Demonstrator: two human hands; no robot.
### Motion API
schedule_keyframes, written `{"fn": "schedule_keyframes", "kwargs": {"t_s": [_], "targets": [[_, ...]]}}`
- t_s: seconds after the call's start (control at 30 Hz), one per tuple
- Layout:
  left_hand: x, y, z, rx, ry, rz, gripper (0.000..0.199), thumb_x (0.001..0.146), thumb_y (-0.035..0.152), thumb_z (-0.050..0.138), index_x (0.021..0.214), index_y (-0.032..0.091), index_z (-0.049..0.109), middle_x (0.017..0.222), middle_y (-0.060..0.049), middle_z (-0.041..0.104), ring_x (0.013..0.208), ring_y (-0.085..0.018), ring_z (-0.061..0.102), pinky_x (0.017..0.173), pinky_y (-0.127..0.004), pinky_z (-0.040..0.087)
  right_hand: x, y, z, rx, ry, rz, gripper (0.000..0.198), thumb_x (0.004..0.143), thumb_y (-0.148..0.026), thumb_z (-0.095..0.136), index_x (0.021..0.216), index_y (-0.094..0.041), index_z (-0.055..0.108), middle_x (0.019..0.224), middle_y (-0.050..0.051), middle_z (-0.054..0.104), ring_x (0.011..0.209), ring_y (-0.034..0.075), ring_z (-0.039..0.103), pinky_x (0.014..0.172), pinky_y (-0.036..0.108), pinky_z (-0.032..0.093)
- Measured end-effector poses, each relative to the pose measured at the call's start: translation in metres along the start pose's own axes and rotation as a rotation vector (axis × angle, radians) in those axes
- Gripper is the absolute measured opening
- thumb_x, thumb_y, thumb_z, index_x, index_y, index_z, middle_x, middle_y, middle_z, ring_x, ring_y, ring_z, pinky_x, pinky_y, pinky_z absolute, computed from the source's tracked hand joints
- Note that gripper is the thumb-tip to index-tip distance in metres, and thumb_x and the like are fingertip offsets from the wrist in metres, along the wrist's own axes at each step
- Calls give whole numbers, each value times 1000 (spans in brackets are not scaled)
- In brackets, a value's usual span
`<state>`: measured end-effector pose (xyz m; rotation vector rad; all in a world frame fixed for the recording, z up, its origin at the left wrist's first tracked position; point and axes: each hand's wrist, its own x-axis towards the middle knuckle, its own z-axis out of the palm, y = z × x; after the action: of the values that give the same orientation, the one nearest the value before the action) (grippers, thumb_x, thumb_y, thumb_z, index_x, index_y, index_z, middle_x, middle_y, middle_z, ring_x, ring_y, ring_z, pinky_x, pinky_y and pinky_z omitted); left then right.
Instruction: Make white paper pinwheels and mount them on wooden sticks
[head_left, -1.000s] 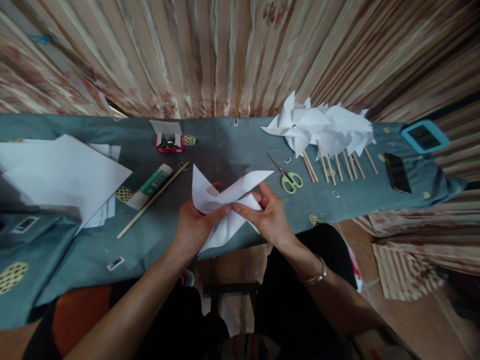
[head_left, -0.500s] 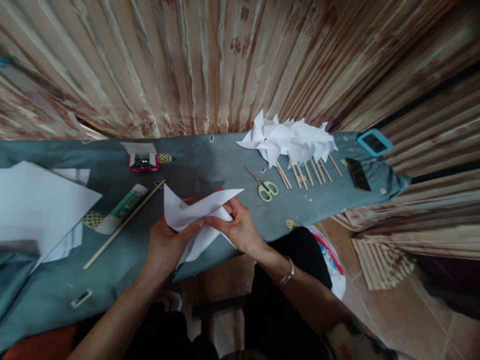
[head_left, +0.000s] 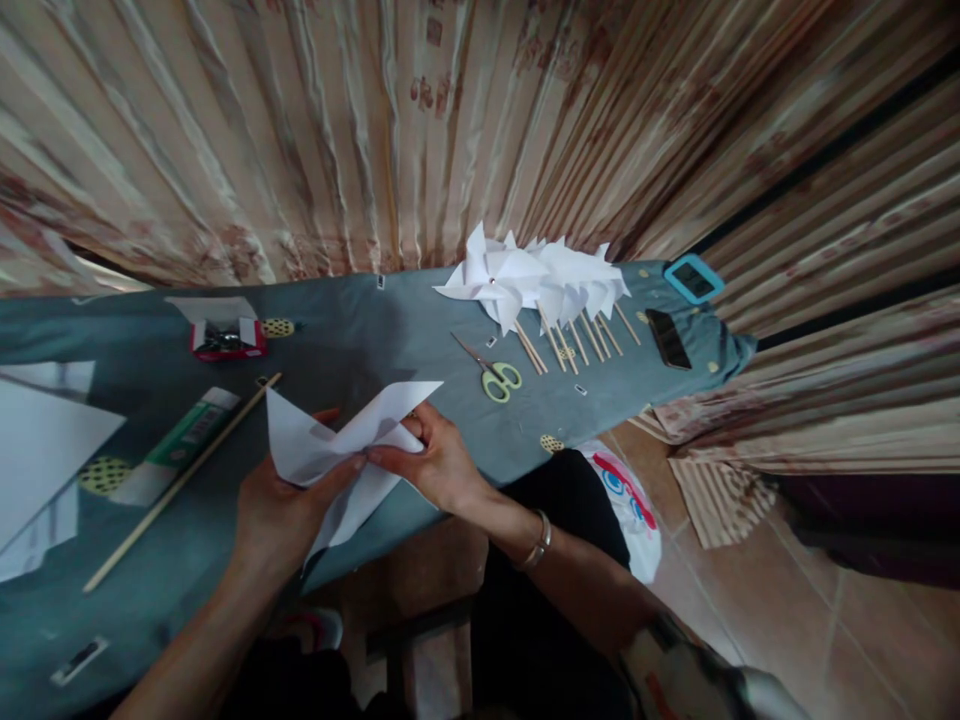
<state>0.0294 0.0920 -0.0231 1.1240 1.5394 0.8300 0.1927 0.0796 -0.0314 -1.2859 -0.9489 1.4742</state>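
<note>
Between my two hands is a white paper pinwheel (head_left: 330, 445), its blades folded in toward the middle. My left hand (head_left: 281, 510) grips its left side, thumb pressed near the centre. From the right, my right hand (head_left: 435, 455) pinches it, with the thumb also at the centre and the fingers behind the paper. Both thumb tips nearly meet there. Left of the pinwheel lies a thin wooden stick (head_left: 180, 485), beside a green and white glue stick (head_left: 184, 440). An open red box (head_left: 227, 338) with small shiny pieces stands farther back.
Scissors with green handles (head_left: 500, 380) lie right of my hands. Several finished pinwheels on sticks (head_left: 540, 275) are stacked behind them. A phone (head_left: 667, 338) and a blue-framed device (head_left: 694, 279) rest at the right end. White paper sheets (head_left: 45, 440) are at the left. A curtain (head_left: 360, 140) hangs behind the table.
The view has turned right, so things on the table appear shifted left. My hands keep hold of the pinwheel with thumbs at its centre; their grip looks nearly the same.
</note>
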Motion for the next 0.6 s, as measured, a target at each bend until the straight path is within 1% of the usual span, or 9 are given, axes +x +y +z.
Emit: {"fn": "schedule_keyframes", "kwargs": {"t_s": [0.07, 0.1, 0.23, 0.4, 0.5, 0.6], "targets": [[1, -3, -2, 17, -2, 10, 51, 61, 43, 83, 108, 26, 72, 101, -4, 78, 97, -29, 73, 84, -35, 59, 0, 1, 0, -5, 2, -1, 61, 58, -48, 88, 105, -25, 56, 90, -2, 74, 81, 19, 71, 70, 30, 58], [1, -3, -2, 30, 20, 13, 54, 60, 45, 83, 110, 27, 72, 99, -4, 78, 95, -29, 73, 83, -35, 59, 1, 1, 0, -9, 4, -2, 61, 58, -48, 87, 105, -25, 56, 92, -2, 74, 83, 20, 71, 70, 31, 59], [1, -1, -4, 112, 6, -6, 62, 63, 47, 81, 121, 25, 68, 101, -4, 78, 97, -32, 72, 86, -41, 58, 1, 3, 0, -14, -5, 0, 60, 60, -44, 87, 108, -25, 56, 94, -1, 74, 83, 20, 71, 73, 31, 58], [1, 0, -4, 126, 1, -43, 64, 63, 50, 80, 121, 26, 67, 104, -3, 77, 104, -36, 69, 91, -47, 56, 2, 4, 1, -29, -2, -8, 56, 62, -43, 87, 106, -25, 57, 93, -2, 73, 82, 19, 70, 73, 30, 57], [4, -3, -6, 179, 0, -14, 63, 64, 55, 77, 120, 29, 67, 102, -3, 77, 105, -37, 68, 92, -48, 55, 3, 4, 1, -69, 7, -18, 55, 62, -43, 86, 105, -25, 57, 91, -2, 73, 81, 19, 70, 71, 30, 56], [4, -5, -5, 214, 18, 6, 65, 62, 58, 77, 119, 29, 68, 102, -2, 77, 104, -37, 69, 91, -48, 55, 3, 4, 2, -93, 19, -3, 54, 61, -46, 85, 102, -25, 57, 86, -3, 72, 77, 18, 69, 67, 29, 56]]}}
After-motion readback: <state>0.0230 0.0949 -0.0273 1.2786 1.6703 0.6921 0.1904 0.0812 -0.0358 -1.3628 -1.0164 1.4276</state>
